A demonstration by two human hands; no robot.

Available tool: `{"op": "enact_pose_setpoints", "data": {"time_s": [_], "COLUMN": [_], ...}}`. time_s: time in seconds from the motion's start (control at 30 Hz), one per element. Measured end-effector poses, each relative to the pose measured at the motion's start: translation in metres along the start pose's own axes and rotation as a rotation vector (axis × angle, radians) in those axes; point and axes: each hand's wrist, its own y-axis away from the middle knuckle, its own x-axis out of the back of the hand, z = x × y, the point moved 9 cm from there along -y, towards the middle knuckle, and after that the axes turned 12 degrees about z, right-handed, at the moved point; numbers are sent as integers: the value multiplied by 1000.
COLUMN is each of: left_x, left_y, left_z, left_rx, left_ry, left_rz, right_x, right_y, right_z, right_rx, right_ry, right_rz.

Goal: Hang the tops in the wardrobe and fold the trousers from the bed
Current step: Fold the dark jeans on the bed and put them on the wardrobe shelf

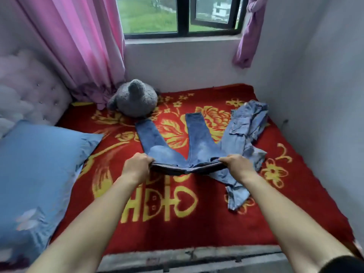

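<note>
Dark blue jeans (199, 142) lie spread on the red and gold bed cover (177, 223), both legs pointing away toward the window in a V. My left hand (137, 164) grips the left end of the waistband and my right hand (236, 164) grips the right end, holding the waistband slightly off the cover. A second, lighter blue pair of trousers (246, 127) lies crumpled to the right, partly under the dark jeans, one leg trailing toward me.
A grey plush toy (135, 100) sits at the far side of the bed near the pink curtain (78, 46). A blue pillow (37, 174) fills the left side by a padded headboard (29, 91). White walls close the bed at right and back.
</note>
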Motion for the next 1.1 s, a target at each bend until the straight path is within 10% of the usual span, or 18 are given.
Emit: {"op": "enact_pose_setpoints", "data": {"time_s": [0.77,1.1], "left_x": [-339,-424], "left_y": [291,345], "left_z": [41,48], "left_rx": [-41,125], "left_ry": [-151,-16], "left_rz": [-591,-809], "right_x": [-339,-407], "right_y": [261,287], "right_z": [-1,37], "right_rx": [92,-162], "right_ry": [150,-120], "right_rz": [-509,-668]}}
